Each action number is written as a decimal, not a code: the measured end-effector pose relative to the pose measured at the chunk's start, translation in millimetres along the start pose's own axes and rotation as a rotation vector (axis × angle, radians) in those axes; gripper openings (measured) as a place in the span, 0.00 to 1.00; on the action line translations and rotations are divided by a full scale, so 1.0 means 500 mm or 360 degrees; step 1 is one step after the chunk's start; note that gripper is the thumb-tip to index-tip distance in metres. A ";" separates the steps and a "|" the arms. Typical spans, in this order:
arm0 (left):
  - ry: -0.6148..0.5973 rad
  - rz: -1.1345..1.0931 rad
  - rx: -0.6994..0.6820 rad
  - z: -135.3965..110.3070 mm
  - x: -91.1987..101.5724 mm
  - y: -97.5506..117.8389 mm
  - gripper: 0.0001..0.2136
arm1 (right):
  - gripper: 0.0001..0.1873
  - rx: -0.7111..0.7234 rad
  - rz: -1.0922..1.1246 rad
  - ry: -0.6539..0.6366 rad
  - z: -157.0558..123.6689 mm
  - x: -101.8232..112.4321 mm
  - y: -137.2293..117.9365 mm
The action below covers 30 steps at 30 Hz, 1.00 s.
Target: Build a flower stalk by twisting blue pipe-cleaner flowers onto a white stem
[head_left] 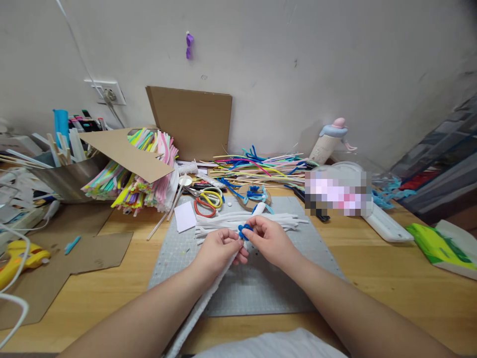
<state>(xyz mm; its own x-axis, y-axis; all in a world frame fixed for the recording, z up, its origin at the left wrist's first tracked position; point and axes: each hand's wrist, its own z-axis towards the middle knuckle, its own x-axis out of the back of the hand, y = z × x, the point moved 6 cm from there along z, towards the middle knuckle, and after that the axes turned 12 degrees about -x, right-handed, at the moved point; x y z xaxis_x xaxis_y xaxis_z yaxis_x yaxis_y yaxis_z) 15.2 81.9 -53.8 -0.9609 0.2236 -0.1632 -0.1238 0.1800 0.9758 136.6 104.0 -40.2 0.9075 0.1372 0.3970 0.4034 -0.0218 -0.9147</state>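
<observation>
the little blue piece [245, 231] is deep blue and fuzzy-looking, rounded loops bunched up kinda like a flower. it's up between both hands, over the gray mat [268, 291]. right hand [269, 238] pinches its edge, left hand [221, 248] is pinching a fluffy white strip [203, 304] just below.

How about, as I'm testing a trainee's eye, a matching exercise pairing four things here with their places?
Things:
1. Blue looped piece
2. Yellow glue gun
3. White card
4. Small purple item

Places:
A. Lying on the grey mat
B. Up on the wall
C. At the right hand's fingertips
D. On brown cardboard

Pairs: 1-C, 2-D, 3-A, 4-B
</observation>
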 end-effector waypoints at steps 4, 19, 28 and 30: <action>0.0008 0.0010 -0.0006 0.002 0.002 -0.004 0.10 | 0.09 -0.0029 0.0070 0.0004 0.001 -0.001 0.001; -0.0162 -0.0474 -0.0035 0.005 0.025 0.046 0.05 | 0.13 0.0069 0.0426 -0.0561 -0.045 -0.051 -0.037; -0.0153 -0.0375 -0.0012 0.002 0.024 0.041 0.08 | 0.10 0.0231 0.0071 -0.0080 -0.035 0.014 -0.053; -0.0149 -0.0328 -0.0033 0.001 0.023 0.037 0.09 | 0.10 0.0321 -0.0056 -0.0053 -0.046 0.016 -0.066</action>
<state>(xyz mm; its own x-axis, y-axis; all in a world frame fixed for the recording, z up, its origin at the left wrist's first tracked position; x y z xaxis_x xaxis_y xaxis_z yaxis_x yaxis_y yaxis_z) 1.9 88.5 -37.5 -0.8877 0.2722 -0.3714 -0.3213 0.2116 0.9230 133.2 82.9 -5.4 0.8877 0.1669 0.4291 0.4000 0.1819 -0.8983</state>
